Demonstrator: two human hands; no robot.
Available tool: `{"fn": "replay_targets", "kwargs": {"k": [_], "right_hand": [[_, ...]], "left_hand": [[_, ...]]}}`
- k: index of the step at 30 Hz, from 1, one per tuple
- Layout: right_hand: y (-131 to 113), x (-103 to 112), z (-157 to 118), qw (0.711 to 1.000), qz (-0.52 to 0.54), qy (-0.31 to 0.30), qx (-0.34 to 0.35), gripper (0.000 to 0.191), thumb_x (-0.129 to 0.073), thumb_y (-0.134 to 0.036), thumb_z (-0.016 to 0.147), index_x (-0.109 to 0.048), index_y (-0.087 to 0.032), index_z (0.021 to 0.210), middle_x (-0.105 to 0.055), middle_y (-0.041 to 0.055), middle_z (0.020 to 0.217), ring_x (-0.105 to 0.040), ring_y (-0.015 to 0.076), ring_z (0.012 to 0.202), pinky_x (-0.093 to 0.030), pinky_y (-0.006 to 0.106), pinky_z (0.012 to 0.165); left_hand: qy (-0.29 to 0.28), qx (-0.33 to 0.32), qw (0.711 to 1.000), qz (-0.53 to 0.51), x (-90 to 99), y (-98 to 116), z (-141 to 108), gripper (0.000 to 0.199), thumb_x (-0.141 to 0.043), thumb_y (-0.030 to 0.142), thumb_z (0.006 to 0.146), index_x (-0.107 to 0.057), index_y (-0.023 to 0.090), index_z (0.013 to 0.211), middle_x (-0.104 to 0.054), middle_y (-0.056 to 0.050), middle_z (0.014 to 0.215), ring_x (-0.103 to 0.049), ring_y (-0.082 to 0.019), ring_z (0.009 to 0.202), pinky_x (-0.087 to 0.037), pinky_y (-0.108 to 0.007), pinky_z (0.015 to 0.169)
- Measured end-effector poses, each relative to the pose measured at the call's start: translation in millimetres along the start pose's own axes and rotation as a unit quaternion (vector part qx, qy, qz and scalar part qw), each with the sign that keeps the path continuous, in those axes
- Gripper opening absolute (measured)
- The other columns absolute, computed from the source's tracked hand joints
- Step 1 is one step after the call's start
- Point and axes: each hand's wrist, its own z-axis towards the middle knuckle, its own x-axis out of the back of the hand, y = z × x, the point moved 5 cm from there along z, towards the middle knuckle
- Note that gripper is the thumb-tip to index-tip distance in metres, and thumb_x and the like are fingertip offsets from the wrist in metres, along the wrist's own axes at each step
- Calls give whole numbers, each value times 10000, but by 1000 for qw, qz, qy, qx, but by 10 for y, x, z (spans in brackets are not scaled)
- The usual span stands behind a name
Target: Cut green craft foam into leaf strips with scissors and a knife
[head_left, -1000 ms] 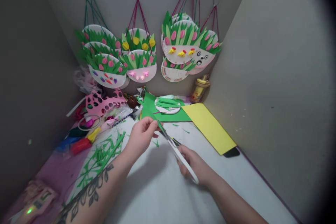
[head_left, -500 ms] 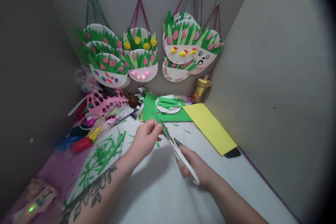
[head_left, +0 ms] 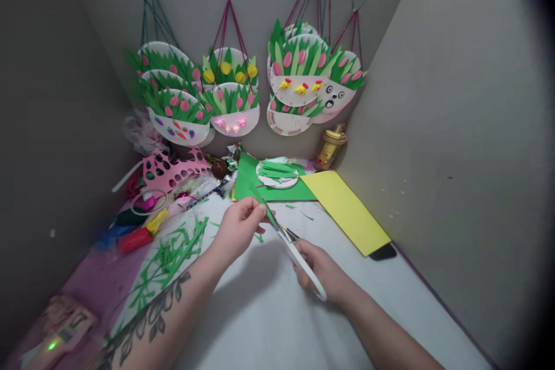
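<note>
Over the middle of the white table, my left hand pinches a narrow green paper strip between thumb and fingers. My right hand grips white-handled scissors, their blades pointing up and left along the strip, close to my left fingertips. Where exactly the blades meet the paper is hard to make out. Beyond my hands, a white paper plate with cut green strips on it rests on green paper sheets.
Green paper scraps lie at left. A yellow sheet sits at right, over a dark object. Decorated paper-plate baskets hang on the back wall. A glue gun lies at front left, a yellow-lidded bottle at the back.
My hands and the scissors have barely moved, and the strip is still held between them. The whole view has shifted very slightly.
</note>
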Motion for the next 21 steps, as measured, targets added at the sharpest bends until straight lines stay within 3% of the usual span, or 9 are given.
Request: {"fn": "replay_targets", "kwargs": {"k": [7, 21], "right_hand": [[-104, -52, -11, 1000, -25, -13, 9, 181, -492, -166, 565, -393, -215, 709, -478, -70, 551, -403, 69, 475, -300, 191, 453], [-57, -41, -3, 999, -19, -26, 8, 241, -511, -169, 560, -426, -208, 782, -509, -61, 586, -441, 84, 505, -336, 201, 473]], "left_hand": [[17, -6, 1000, 12, 25, 0, 12, 290, -574, 412, 738, -459, 177, 611, -606, -16, 641, -637, -178, 709, -490, -235, 532], [-39, -7, 998, 55, -82, -65, -11, 286, -533, 402, 773, -493, 177, 602, -665, -55, 726, -616, -172, 718, -493, -255, 566]]}}
